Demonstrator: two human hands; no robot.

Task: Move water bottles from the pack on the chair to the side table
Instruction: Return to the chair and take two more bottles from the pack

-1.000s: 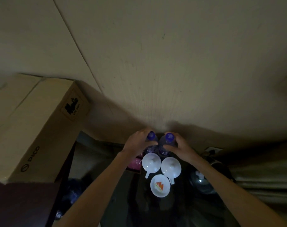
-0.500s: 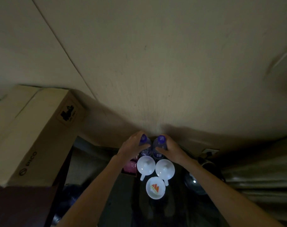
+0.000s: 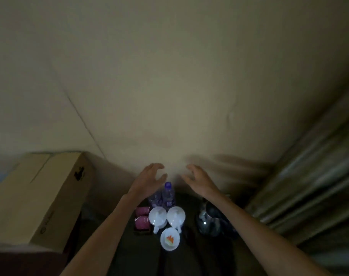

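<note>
Both hands, left hand point(image 3: 148, 181) and right hand point(image 3: 198, 179), have released the bottles point(image 3: 165, 196); labels unreadable.

- A black pictogram is showing on the end face of the cardboard box point(image 3: 40, 198), near its top corner; blur is keeping its shape from being made out.
- A faint round mark with a line of letters is running along the box's long side near the lower edge; the letters are not reading clearly.
- An orange and red logo is sitting in the middle of the white round lid point(image 3: 169, 239), with no letters readable.
- Pale print is showing on the purple label of the water bottle point(image 3: 168, 196), too small to read.
</note>
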